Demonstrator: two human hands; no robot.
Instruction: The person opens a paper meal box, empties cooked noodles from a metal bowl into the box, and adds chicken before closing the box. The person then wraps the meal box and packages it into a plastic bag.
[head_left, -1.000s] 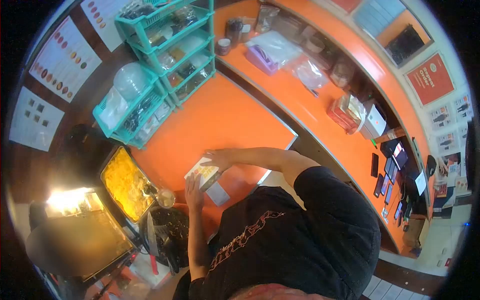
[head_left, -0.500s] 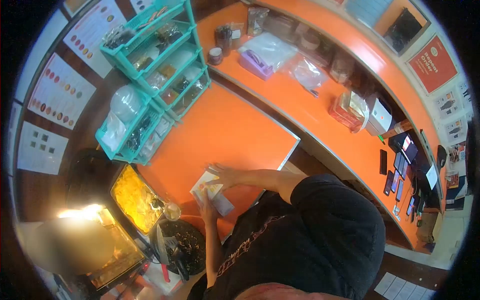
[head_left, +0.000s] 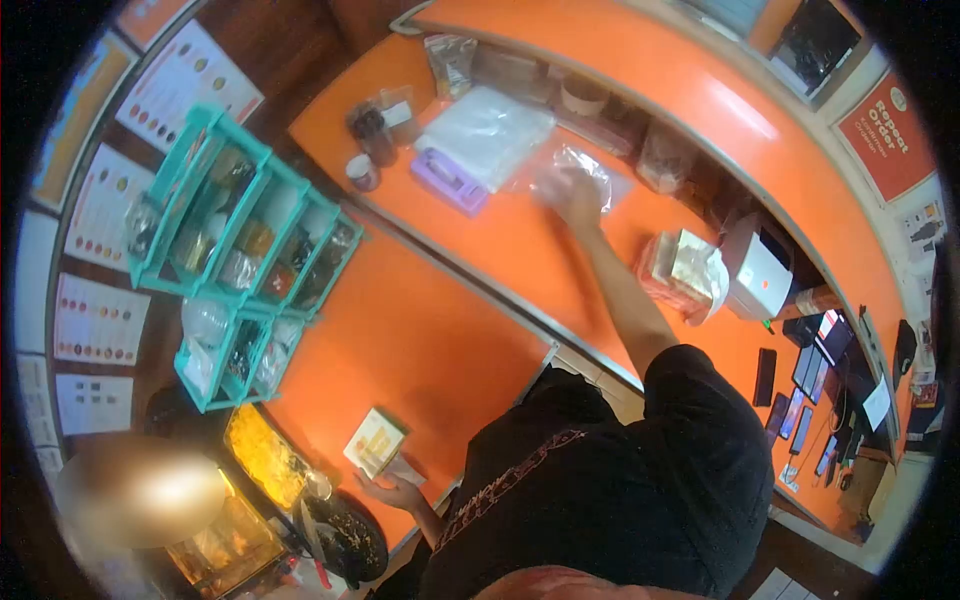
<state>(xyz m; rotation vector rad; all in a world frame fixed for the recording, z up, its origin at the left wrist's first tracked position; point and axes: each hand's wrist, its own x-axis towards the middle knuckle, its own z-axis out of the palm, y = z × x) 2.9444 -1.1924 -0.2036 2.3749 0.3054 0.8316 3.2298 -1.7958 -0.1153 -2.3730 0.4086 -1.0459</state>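
Note:
My left hand (head_left: 398,492) is palm up at the lower edge of a small white box (head_left: 375,442) with yellow print, its fingers under and against the box. A pale flap or paper (head_left: 405,472) shows beside the box. My right hand (head_left: 577,203) reaches across to the back counter and is over a clear plastic bag (head_left: 600,180); motion smears its fingers. Left of that bag lie a purple container (head_left: 448,180) and a stack of clear plastic bags (head_left: 485,130).
Teal basket racks (head_left: 245,240) stand at the left. A tray of yellow food (head_left: 262,455) and a black pan (head_left: 350,535) are at the lower left. A gap (head_left: 500,300) divides the orange counters. A red box (head_left: 665,275) and phones (head_left: 802,430) lie at the right.
My right hand has left the white box and moved up and right to the plastic bag. My left hand remains at the box, now palm up. The view has shifted.

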